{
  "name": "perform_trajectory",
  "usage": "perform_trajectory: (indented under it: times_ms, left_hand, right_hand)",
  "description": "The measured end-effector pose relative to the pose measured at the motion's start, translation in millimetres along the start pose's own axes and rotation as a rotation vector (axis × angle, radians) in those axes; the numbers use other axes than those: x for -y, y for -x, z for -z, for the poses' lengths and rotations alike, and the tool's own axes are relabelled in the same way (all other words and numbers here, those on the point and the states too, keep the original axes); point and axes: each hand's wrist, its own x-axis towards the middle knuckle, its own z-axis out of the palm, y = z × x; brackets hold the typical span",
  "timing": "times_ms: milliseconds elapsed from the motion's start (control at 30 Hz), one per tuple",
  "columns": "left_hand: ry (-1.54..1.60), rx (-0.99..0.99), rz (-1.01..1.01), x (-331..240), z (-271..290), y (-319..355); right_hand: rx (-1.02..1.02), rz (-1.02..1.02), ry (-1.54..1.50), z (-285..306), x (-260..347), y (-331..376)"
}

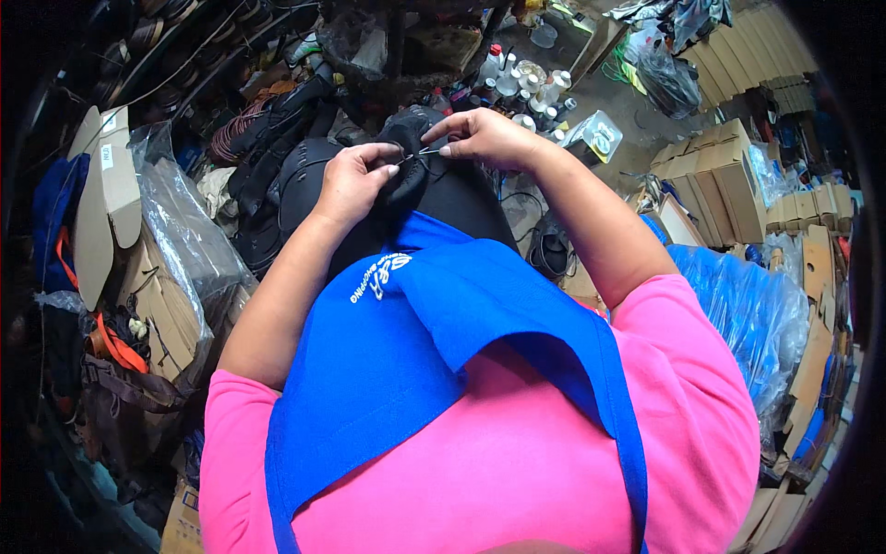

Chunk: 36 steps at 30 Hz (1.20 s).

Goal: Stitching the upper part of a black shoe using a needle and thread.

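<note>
Cardboard (113, 180) stood at far left. The left hand (354, 177) pinched the black piece (402, 197), which lay over the lap between both hands. The right hand (487, 138) held a thin metal pin (430, 151) between nearly closed fingertips. Bottles (510, 83) stood beyond it.

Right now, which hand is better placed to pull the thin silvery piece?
Probably the right hand: it is at the thin silvery piece, while the left hand touches the black item.

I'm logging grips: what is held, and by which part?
The right hand pinches a thin pale piece, apparently by its right end. The left hand touches a black item; its grip is unclear.
</note>
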Motion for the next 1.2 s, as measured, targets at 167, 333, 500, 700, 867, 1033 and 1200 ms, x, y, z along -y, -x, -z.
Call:
perform_trajectory:
  times_ms: [167, 333, 500, 700, 867, 1033, 1200]
  left_hand:
    - [0.29, 0.056, 0.108, 6.2, -13.0, -10.5]
    - [0.319, 0.055, 0.094, 7.8, -18.0, -11.9]
    - [0.089, 0.081, 0.06, -5.5, -9.2, -12.5]
    - [-0.202, 0.008, -0.141, -10.6, 19.4, -0.8]
    - [-0.238, 0.06, -0.053, -23.7, 18.2, 7.7]
    - [-0.213, 0.216, 0.03, -38.0, 14.2, -1.5]
    - [-0.263, 0.244, 0.012, -38.4, 11.0, -9.6]
  right_hand:
    - [0.018, 0.049, -0.106, -2.5, -6.0, -6.0]
    - [-0.065, 0.134, -0.17, -12.6, -6.3, -7.8]
    - [-0.05, 0.045, 0.203, -6.6, 21.7, -4.5]
    - [-0.028, 0.162, -0.024, 1.7, 0.1, -6.7]
    - [-0.055, 0.174, -0.042, -0.5, -14.9, 5.1]
    - [-0.101, 0.168, 0.168, -6.1, -15.7, 19.5]
    - [-0.219, 0.189, 0.078, -20.4, -19.3, 38.7]
